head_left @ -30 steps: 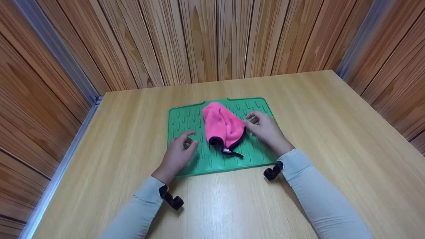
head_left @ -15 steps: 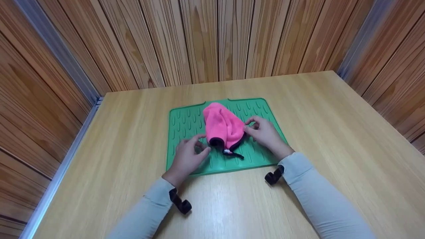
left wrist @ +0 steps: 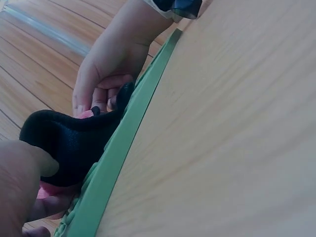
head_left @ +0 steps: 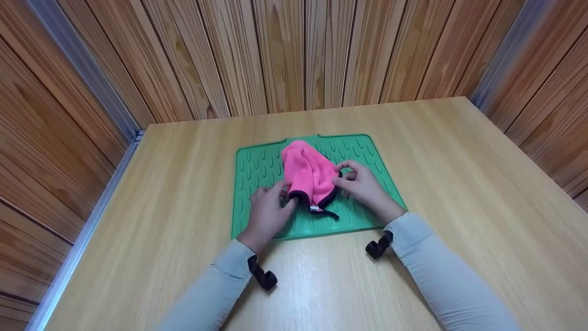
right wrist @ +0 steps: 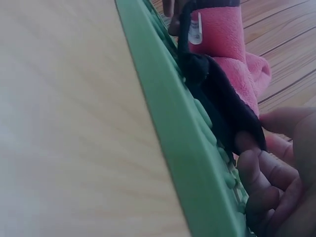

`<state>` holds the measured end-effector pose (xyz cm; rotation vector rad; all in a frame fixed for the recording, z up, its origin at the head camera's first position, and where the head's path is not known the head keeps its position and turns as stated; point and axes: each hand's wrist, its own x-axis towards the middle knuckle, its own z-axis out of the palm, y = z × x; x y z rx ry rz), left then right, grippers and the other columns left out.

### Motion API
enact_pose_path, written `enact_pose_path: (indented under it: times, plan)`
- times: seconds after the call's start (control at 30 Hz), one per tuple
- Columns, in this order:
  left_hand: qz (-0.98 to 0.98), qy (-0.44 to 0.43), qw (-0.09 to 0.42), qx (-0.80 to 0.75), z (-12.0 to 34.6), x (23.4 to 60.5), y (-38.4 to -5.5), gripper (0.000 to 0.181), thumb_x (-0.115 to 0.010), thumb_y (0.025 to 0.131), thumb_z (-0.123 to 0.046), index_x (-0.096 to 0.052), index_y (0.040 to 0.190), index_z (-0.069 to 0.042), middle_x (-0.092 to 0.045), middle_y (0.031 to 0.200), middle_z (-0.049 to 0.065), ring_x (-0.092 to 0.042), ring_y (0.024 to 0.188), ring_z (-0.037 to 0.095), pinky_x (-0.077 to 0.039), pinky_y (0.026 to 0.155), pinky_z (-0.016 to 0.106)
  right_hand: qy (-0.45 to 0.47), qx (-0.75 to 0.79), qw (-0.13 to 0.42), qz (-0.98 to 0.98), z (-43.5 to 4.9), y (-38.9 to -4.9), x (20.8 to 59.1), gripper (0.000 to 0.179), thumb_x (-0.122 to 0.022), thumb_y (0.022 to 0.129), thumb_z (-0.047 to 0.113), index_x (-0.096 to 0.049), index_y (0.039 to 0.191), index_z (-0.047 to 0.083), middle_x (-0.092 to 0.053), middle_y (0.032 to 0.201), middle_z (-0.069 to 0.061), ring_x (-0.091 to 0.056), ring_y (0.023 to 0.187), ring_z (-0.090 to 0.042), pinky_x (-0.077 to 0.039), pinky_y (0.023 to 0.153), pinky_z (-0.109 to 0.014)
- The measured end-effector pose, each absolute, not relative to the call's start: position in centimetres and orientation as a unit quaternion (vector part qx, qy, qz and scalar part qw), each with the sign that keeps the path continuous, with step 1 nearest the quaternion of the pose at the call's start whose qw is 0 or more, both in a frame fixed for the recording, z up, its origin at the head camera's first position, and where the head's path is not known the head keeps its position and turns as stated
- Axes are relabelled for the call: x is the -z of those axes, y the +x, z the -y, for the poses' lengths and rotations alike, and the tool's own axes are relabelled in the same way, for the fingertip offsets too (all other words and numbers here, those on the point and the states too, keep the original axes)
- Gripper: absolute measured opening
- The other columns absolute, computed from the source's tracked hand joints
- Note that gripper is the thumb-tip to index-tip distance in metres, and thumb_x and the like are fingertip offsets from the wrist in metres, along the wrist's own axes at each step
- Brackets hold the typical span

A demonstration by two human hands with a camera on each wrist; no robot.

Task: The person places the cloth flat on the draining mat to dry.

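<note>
A pink fleece piece (head_left: 307,168) with black edging lies rumpled on a green mat (head_left: 257,170), its open end towards me. From that end trail a black strap and a small white tag. My left hand (head_left: 268,211) pinches the left corner of the edge. In the left wrist view its thumb (left wrist: 42,160) lies over the black lining (left wrist: 74,140), with a finger under the pink side. My right hand (head_left: 363,186) pinches the right side of the edge. The right wrist view has a fingertip (right wrist: 244,140) inside the black rim and the thumb on the pink outside.
The raised-ribbed mat lies on a light wooden table (head_left: 321,280). Wood-plank walls (head_left: 275,55) enclose the table's back and both sides. Black straps (head_left: 264,276) hang from both sleeve cuffs.
My left hand has moved right and taken hold of the fleece piece's left corner. My right hand has come down slightly and now pinches its right edge. The piece lies almost unmoved.
</note>
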<state>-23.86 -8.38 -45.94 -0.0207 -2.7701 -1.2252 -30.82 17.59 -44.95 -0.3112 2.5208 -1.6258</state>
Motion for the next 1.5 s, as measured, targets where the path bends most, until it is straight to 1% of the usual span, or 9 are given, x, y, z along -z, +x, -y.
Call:
enact_pose_path:
  times: [0.2,0.33,0.4,0.5,0.73,0.87,1.2,1.37,1.5]
  plan:
    - [0.913,-0.010,0.081,0.400,8.3,45.9,-23.9,0.038,-0.079,0.106,-0.018,-0.077,0.143,-0.017,-0.081,0.118,0.010,-0.064,0.131,0.038,-0.049,0.119,0.060,-0.101,0.562,0.068,-0.818,-17.2,-30.7,44.9,0.029,-0.073,0.107,0.011,-0.062,0.133,0.004,-0.058,0.070,0.007,-0.058,0.065,-0.011,-0.048,0.060,-0.022]
    - [0.904,-0.030,0.134,0.405,8.7,46.1,-23.9,0.029,-0.078,0.103,-0.009,-0.082,0.132,-0.010,-0.083,0.111,0.013,-0.068,0.124,0.040,-0.048,0.119,0.063,-0.107,0.565,0.054,-0.816,-17.2,-30.8,44.7,0.028,-0.071,0.107,0.009,-0.061,0.132,0.001,-0.056,0.071,0.008,-0.057,0.065,-0.011,-0.045,0.059,-0.023]
    - [0.900,-0.044,0.168,0.400,9.1,46.9,-24.4,0.026,-0.078,0.101,-0.005,-0.083,0.127,-0.008,-0.084,0.107,0.012,-0.069,0.117,0.038,-0.050,0.114,0.061,-0.108,0.565,0.047,-0.817,-17.4,-30.8,44.6,0.029,-0.071,0.108,0.008,-0.061,0.133,0.000,-0.056,0.071,0.008,-0.057,0.066,-0.011,-0.044,0.058,-0.023]
    - [0.893,-0.043,0.190,0.406,9.4,47.0,-24.5,0.024,-0.077,0.100,-0.004,-0.084,0.123,-0.007,-0.085,0.105,0.012,-0.070,0.115,0.036,-0.051,0.112,0.060,-0.103,0.568,0.038,-0.816,-17.7,-30.8,44.4,0.031,-0.070,0.108,0.009,-0.060,0.135,-0.001,-0.056,0.072,0.010,-0.057,0.065,-0.010,-0.042,0.057,-0.023]
    - [0.885,0.001,0.164,0.435,10.3,45.7,-24.2,0.025,-0.074,0.104,-0.005,-0.084,0.127,-0.007,-0.085,0.116,0.014,-0.068,0.122,0.037,-0.049,0.116,0.059,-0.083,0.586,0.016,-0.806,-18.4,-31.3,44.2,0.029,-0.069,0.108,0.008,-0.061,0.133,-0.004,-0.058,0.071,0.012,-0.056,0.063,-0.007,-0.044,0.057,-0.022]
    - [0.880,0.020,0.159,0.447,11.1,45.5,-24.4,0.024,-0.073,0.106,-0.007,-0.084,0.128,-0.009,-0.085,0.119,0.013,-0.066,0.121,0.034,-0.051,0.113,0.055,-0.071,0.597,0.008,-0.799,-19.0,-31.4,43.9,0.029,-0.069,0.109,0.009,-0.060,0.134,-0.004,-0.060,0.073,0.012,-0.055,0.064,-0.006,-0.045,0.060,-0.022]
    - [0.862,0.052,0.162,0.477,12.8,45.0,-24.9,0.025,-0.074,0.107,-0.011,-0.083,0.130,-0.008,-0.081,0.124,0.016,-0.062,0.120,0.033,-0.054,0.110,0.051,-0.026,0.619,0.014,-0.784,-20.8,-32.0,43.1,0.029,-0.067,0.113,0.018,-0.059,0.137,0.004,-0.065,0.081,0.012,-0.058,0.072,-0.011,-0.052,0.070,-0.025]
    - [0.856,0.059,0.157,0.490,13.8,45.0,-25.2,0.026,-0.072,0.108,-0.015,-0.083,0.131,-0.008,-0.079,0.125,0.016,-0.061,0.121,0.031,-0.056,0.107,0.049,-0.010,0.626,0.000,-0.780,-21.7,-32.3,43.1,0.029,-0.067,0.113,0.018,-0.059,0.137,0.005,-0.066,0.079,0.014,-0.058,0.069,-0.009,-0.050,0.066,-0.024]
    - [0.854,0.057,0.165,0.490,14.7,45.2,-25.6,0.025,-0.072,0.107,-0.016,-0.084,0.128,-0.007,-0.080,0.121,0.019,-0.061,0.121,0.034,-0.053,0.109,0.052,-0.004,0.632,-0.015,-0.775,-22.4,-32.6,43.2,0.030,-0.066,0.113,0.017,-0.058,0.137,0.002,-0.066,0.076,0.014,-0.056,0.065,-0.007,-0.047,0.061,-0.024]
